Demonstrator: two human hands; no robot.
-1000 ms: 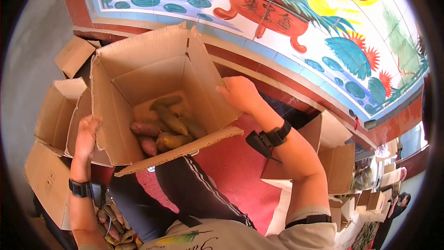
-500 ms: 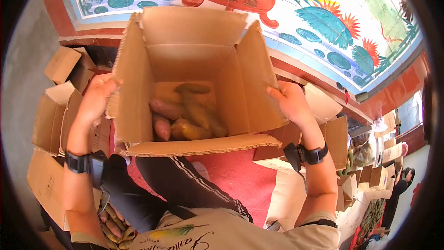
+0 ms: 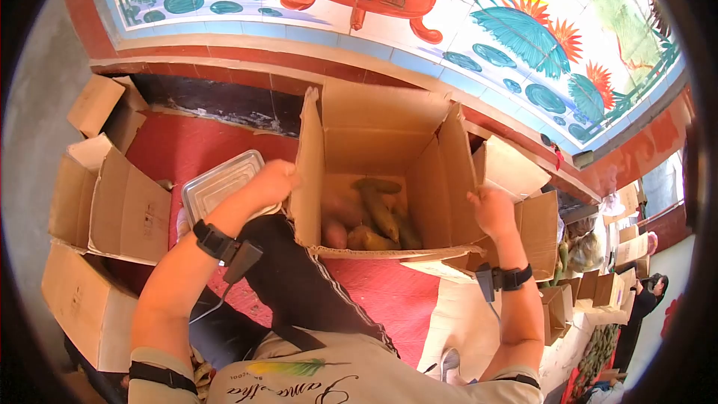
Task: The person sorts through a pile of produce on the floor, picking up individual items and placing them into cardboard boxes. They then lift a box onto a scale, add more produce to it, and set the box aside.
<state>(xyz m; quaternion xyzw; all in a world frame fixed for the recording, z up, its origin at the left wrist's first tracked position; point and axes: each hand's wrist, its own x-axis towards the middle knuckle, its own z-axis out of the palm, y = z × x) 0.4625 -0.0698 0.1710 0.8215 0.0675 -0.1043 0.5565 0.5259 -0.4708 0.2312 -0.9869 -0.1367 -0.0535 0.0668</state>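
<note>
An open cardboard box [image 3: 378, 131] hangs between my two hands, its mouth facing me. Inside lie several vegetables: long yellow-green ones [image 3: 381, 213] and reddish-pink, sweet-potato-like ones [image 3: 336, 233] at the left. My left hand [image 3: 275, 182] is closed on the left flap, and my right hand [image 3: 493, 212] grips the right flap. Partly behind my left forearm is a shallow metal tray [image 3: 218, 184] on the red floor. Fingertips on the far side of the cardboard are hidden.
Open cardboard boxes [image 3: 129, 206] stand at the left. Another box [image 3: 537, 217] sits close beyond my right hand. A tiled, painted wall [image 3: 419, 52] rises ahead above the red floor covering [image 3: 161, 146]. Further right, a person [image 3: 649, 303] is near more boxes.
The box has moved right and lower in view, with both hands still on it. The metal tray and more red floor have come into sight at the left.
</note>
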